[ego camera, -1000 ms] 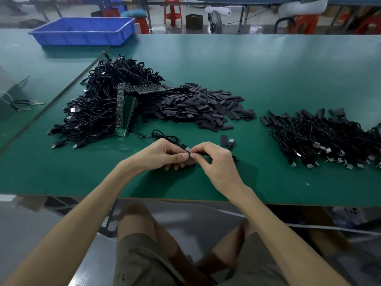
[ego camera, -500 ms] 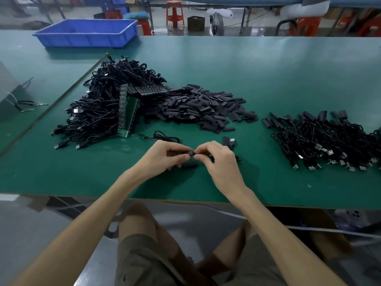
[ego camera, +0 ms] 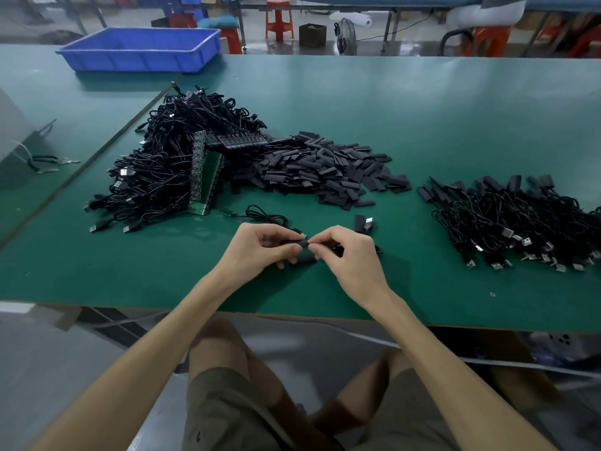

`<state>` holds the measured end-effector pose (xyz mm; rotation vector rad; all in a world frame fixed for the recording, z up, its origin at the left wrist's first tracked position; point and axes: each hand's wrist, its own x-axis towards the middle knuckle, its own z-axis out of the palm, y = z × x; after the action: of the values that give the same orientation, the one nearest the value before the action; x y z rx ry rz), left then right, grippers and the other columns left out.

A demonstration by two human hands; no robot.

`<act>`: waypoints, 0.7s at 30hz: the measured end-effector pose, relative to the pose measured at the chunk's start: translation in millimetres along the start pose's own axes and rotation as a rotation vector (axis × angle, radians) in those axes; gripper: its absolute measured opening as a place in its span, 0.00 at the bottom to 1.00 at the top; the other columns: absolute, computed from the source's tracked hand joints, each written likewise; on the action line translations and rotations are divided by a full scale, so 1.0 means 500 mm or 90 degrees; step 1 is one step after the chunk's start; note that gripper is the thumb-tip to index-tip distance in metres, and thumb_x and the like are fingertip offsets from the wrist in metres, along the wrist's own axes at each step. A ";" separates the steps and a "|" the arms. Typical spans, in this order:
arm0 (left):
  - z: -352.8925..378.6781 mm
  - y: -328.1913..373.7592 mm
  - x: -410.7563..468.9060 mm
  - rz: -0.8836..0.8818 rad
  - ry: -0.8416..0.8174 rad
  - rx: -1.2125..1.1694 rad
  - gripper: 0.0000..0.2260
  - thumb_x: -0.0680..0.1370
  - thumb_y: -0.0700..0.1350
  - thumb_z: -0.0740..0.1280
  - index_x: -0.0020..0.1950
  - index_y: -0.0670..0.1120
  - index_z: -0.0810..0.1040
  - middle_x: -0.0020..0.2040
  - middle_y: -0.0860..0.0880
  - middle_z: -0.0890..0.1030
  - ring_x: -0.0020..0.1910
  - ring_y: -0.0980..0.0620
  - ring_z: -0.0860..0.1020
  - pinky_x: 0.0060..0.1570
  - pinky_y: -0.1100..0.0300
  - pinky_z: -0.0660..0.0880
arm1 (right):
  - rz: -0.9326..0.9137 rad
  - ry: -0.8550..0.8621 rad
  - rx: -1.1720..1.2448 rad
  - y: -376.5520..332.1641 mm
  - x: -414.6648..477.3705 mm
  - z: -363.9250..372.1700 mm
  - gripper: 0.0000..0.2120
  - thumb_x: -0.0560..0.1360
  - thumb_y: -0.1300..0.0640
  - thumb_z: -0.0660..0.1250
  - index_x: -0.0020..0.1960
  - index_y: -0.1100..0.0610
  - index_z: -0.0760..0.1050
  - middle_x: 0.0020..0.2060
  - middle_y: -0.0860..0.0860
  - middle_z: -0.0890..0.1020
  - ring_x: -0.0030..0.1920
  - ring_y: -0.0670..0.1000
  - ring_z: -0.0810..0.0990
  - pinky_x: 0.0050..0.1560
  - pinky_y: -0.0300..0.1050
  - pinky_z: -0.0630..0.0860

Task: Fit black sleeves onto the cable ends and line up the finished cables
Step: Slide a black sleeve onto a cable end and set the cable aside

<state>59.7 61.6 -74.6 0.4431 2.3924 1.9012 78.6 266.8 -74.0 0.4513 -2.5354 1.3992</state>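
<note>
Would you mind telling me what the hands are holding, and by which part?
The left hand pinches a short black sleeve along its body; the right hand pinches the thin black cable at the end entering the sleeve.

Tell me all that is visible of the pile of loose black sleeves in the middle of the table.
The sleeve pile is a loose heap of many short, flat, matte black tube pieces lying at all angles on the green table. Its left edge meets the tangled cable heap; the finished cables lie apart on its right. The left hand and right hand touch none of it.
</note>
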 end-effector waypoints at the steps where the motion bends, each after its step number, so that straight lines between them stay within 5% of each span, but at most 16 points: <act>1: 0.001 0.000 0.000 0.001 0.001 -0.002 0.10 0.74 0.36 0.76 0.54 0.38 0.85 0.47 0.40 0.87 0.39 0.46 0.85 0.37 0.59 0.81 | 0.003 0.001 0.004 0.000 0.000 0.000 0.03 0.76 0.60 0.75 0.49 0.58 0.85 0.40 0.42 0.83 0.42 0.41 0.82 0.47 0.32 0.76; 9: 0.005 -0.004 -0.004 0.035 0.006 -0.021 0.09 0.74 0.39 0.76 0.54 0.41 0.85 0.44 0.44 0.86 0.36 0.50 0.83 0.36 0.59 0.80 | -0.009 0.000 0.030 0.000 -0.005 0.001 0.10 0.77 0.55 0.74 0.58 0.52 0.82 0.44 0.42 0.84 0.47 0.41 0.83 0.51 0.31 0.76; 14: 0.002 -0.004 -0.004 0.010 0.022 -0.097 0.12 0.72 0.41 0.77 0.53 0.39 0.81 0.42 0.39 0.84 0.37 0.43 0.85 0.37 0.56 0.81 | -0.002 0.014 0.055 0.004 -0.004 0.002 0.04 0.77 0.59 0.74 0.51 0.52 0.82 0.40 0.41 0.84 0.39 0.44 0.83 0.46 0.30 0.74; 21: -0.008 -0.009 -0.004 -0.011 0.030 -0.177 0.08 0.77 0.38 0.72 0.56 0.38 0.84 0.44 0.39 0.86 0.39 0.46 0.84 0.40 0.59 0.80 | 0.022 0.042 0.077 0.008 0.000 0.003 0.04 0.76 0.60 0.75 0.50 0.56 0.82 0.38 0.42 0.84 0.39 0.43 0.84 0.44 0.29 0.74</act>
<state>59.8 56.3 -78.4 0.3594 2.1022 2.2145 77.0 267.7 -77.7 0.3774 -2.4271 1.5589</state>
